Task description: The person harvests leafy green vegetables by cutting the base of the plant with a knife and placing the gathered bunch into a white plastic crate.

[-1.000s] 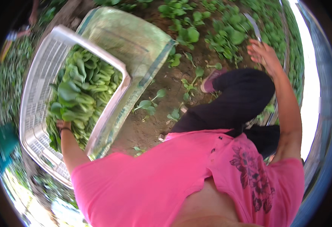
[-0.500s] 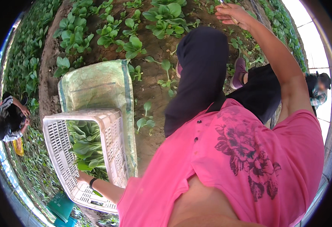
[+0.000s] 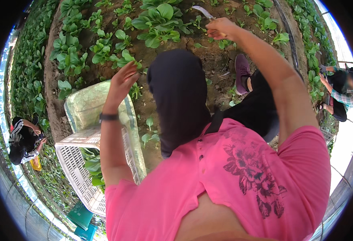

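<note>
My left hand (image 3: pixel 124 82) is raised in front of the white plastic crate, fingers stretched out and nothing in it. Just beyond its fingertips grows a leafy green plant (image 3: pixel 124 59). My right hand (image 3: pixel 222 29) is closed round the handle of a small curved knife (image 3: pixel 202 11), whose blade points to the far left over the soil. Near it stands a large clump of leafy greens (image 3: pixel 160 24). Cut greens (image 3: pixel 94 165) lie inside the white crate (image 3: pixel 72 162), partly hidden by my left forearm. A green woven sack (image 3: pixel 86 105) lies flat beyond the crate.
Rows of leafy plants (image 3: pixel 70 50) cover the bed ahead. A black hose (image 3: pixel 291 34) runs along the right. Teal containers (image 3: pixel 80 215) sit at the lower left. One person (image 3: pixel 23 140) crouches at far left, another (image 3: pixel 343 94) at far right.
My left hand has come out of the crate and up toward the plants, now empty. My right hand has moved left with the knife, and its blade has come into view.
</note>
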The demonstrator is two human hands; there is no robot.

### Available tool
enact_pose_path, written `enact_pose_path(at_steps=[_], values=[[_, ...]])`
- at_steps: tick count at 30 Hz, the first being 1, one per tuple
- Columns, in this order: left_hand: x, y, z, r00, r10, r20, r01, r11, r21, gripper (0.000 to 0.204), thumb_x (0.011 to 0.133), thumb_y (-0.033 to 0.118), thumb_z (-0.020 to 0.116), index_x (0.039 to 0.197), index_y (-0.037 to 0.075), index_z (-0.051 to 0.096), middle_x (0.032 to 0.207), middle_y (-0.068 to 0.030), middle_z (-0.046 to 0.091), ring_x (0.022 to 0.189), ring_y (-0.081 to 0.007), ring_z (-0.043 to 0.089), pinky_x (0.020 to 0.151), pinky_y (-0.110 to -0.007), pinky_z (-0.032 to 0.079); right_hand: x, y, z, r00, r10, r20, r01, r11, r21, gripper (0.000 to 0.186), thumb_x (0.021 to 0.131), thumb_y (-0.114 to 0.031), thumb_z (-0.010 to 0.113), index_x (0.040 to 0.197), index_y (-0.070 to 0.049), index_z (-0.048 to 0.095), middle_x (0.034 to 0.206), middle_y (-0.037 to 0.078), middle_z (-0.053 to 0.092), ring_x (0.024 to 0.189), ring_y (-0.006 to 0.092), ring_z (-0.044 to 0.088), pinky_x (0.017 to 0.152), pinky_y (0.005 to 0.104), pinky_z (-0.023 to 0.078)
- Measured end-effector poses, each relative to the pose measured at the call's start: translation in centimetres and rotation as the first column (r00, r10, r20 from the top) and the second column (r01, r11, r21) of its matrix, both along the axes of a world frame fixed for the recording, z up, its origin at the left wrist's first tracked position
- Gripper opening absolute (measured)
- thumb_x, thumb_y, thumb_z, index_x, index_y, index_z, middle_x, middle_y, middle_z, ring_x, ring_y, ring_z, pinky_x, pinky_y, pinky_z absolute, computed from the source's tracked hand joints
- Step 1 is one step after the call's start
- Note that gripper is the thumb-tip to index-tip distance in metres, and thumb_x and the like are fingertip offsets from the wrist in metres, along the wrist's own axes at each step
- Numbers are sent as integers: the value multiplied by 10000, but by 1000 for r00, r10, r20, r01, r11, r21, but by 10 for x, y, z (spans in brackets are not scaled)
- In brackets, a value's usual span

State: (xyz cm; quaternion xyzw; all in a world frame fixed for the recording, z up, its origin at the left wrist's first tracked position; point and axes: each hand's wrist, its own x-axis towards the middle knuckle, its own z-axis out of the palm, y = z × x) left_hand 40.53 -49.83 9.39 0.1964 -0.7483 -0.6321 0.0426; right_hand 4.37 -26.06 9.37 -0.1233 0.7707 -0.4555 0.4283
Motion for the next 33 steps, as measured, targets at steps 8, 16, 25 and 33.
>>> enact_pose_path(at_steps=[8, 16, 25, 33], values=[[-212, 39, -89, 775, -549, 313, 625, 739, -251, 515, 798, 255, 649, 1258, 60, 526, 1232, -175, 561, 1091, -292, 574, 898, -346, 473, 15, -28, -156, 999, -29, 21, 29, 999, -14, 244, 768, -262, 660, 825, -29, 618, 597, 75, 598, 575, 174, 610, 497, 310, 473], [-279, 18, -170, 585, -108, 804, 803, 218, -555, 271, 733, 145, 601, 977, 27, 590, 1115, -243, 578, 889, -352, 633, 736, -448, 517, 38, -25, -217, 993, 61, -100, -45, 987, 157, 395, 751, -394, 659, 892, -28, 610, 790, 156, 640, 786, 337, 623, 725, 428, 475], [-226, 2, -179, 689, 104, 718, 612, 447, -652, 426, 786, 203, 612, 1159, 37, 493, 1323, -239, 412, 900, -395, 614, 753, -479, 504, 25, -91, -233, 917, 280, -283, -280, 959, 41, 431, 869, -406, 498, 961, 2, 602, 912, 228, 635, 891, 399, 598, 764, 479, 467], [-215, 11, -177, 761, 118, 638, 517, 485, -705, 454, 768, 141, 584, 1189, 6, 477, 1330, -195, 385, 896, -413, 598, 748, -484, 502, 16, -115, -244, 869, 387, -310, -364, 922, 130, 412, 882, -376, 492, 995, 2, 611, 921, 205, 652, 866, 380, 626, 760, 476, 495]])
